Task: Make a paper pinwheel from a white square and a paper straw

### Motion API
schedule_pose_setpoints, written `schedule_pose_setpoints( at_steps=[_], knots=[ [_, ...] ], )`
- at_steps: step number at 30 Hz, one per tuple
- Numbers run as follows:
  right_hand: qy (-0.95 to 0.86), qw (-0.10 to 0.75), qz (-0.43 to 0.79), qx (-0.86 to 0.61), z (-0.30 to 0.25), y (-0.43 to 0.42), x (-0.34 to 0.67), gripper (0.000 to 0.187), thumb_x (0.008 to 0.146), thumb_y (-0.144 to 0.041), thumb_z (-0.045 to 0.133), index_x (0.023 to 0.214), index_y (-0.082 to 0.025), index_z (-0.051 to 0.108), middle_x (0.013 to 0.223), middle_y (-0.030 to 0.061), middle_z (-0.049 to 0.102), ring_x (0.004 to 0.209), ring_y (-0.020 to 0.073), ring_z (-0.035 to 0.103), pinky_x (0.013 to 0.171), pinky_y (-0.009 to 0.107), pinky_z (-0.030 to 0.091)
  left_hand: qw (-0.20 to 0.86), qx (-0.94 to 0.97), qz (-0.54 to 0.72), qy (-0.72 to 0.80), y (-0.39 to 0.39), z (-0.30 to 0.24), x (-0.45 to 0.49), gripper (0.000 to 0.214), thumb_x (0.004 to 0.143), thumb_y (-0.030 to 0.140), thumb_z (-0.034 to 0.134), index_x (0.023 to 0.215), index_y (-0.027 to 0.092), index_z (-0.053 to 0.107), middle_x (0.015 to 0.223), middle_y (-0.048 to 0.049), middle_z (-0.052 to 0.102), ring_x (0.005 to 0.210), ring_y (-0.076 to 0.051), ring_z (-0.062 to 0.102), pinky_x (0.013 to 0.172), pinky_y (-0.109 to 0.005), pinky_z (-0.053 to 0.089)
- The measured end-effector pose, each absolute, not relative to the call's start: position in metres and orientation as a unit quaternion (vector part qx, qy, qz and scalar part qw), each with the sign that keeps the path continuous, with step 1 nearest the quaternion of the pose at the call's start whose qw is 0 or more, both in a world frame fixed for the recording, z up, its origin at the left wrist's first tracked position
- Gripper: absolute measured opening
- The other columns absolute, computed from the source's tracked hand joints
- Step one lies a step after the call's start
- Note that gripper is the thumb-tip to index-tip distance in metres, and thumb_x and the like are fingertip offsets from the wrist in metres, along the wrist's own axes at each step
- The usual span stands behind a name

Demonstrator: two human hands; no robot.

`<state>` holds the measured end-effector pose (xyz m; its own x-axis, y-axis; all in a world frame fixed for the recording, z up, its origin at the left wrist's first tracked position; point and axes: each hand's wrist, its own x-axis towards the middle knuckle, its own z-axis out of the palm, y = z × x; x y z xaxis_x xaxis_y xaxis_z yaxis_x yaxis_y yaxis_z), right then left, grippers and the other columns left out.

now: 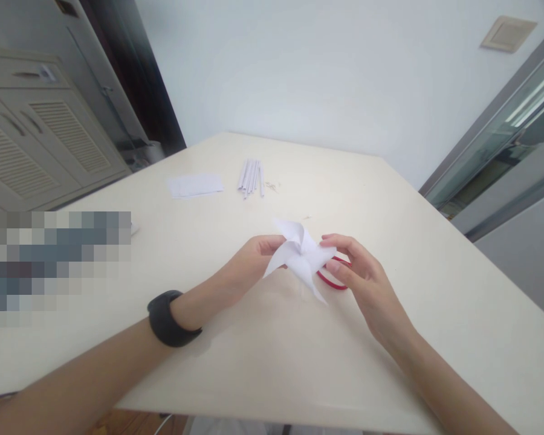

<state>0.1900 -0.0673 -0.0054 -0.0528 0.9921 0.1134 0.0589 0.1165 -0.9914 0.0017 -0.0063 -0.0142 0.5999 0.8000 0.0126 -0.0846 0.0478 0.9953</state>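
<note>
A white paper pinwheel [303, 254] with curled blades is held up between my hands over the table. My left hand [254, 257], with a black band on its wrist, is closed on it from the left; its fingertips are hidden behind the blades. On the other side, my right hand [358, 269] pinches the tip of the right blade between thumb and fingers. Red scissor-like handles [333, 283] lie on the table behind and below the right hand, partly covered by it and the pinwheel.
Rolled white paper sticks [251, 178] lie in a bunch farther back, with small thin bits [272, 186] beside them. A stack of white paper [196, 186] is to their left. The cream table [236, 362] meets a white wall. A blurred-out patch [54, 260] covers the left side.
</note>
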Motion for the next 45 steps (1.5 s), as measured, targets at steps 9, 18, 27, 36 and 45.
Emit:
schedule_pose_setpoints(
  at_steps=[9,18,27,36,45],
  knots=[
    [-0.517,0.477,0.535,-0.468,0.002,-0.07,0.195,0.009,0.082,-0.032,0.06,0.089,-0.027,0.062,0.136,0.0004,0.042,0.12,0.0221,0.046,0.096,0.034,0.038,0.647,0.6,0.365,0.299,-0.01,-0.011,0.003,0.023,0.079,0.022,0.06,0.101,0.018,0.067,0.106,-0.0046,0.067,0.098,-0.022,0.058,0.09,-0.034,0.04],
    [-0.588,0.448,0.517,-0.431,-0.008,-0.067,0.192,0.004,0.076,-0.031,0.068,0.079,-0.029,0.07,0.139,-0.0051,0.039,0.133,0.0222,0.03,0.102,0.036,0.037,0.647,0.63,0.352,0.248,-0.01,-0.012,0.003,0.021,0.081,0.025,0.059,0.097,0.015,0.066,0.092,-0.0046,0.067,0.084,-0.019,0.058,0.077,-0.03,0.042],
    [-0.593,0.465,0.493,-0.435,-0.007,-0.067,0.191,0.008,0.08,-0.032,0.064,0.078,-0.03,0.072,0.132,-0.0031,0.044,0.125,0.0221,0.039,0.097,0.035,0.042,0.646,0.65,0.324,0.236,-0.011,-0.008,0.0,0.023,0.08,0.025,0.061,0.098,0.011,0.065,0.085,-0.0034,0.064,0.079,-0.017,0.054,0.074,-0.027,0.04],
    [-0.586,0.487,0.451,-0.465,-0.01,-0.067,0.191,0.005,0.081,-0.031,0.063,0.083,-0.027,0.064,0.128,-0.0014,0.048,0.114,0.0204,0.049,0.095,0.034,0.04,0.704,0.582,0.293,0.284,-0.006,-0.019,0.003,0.018,0.077,0.027,0.064,0.092,0.019,0.068,0.083,-0.0017,0.069,0.075,-0.017,0.061,0.067,-0.026,0.045],
    [-0.484,0.581,0.449,-0.476,-0.006,-0.067,0.189,0.019,0.079,-0.036,0.061,0.096,-0.028,0.058,0.132,0.0007,0.047,0.101,0.0199,0.055,0.079,0.032,0.045,0.662,0.598,0.329,0.309,-0.007,-0.019,0.003,0.024,0.073,0.024,0.068,0.097,0.021,0.067,0.101,-0.0041,0.069,0.1,-0.023,0.06,0.084,-0.031,0.046]
  ],
)
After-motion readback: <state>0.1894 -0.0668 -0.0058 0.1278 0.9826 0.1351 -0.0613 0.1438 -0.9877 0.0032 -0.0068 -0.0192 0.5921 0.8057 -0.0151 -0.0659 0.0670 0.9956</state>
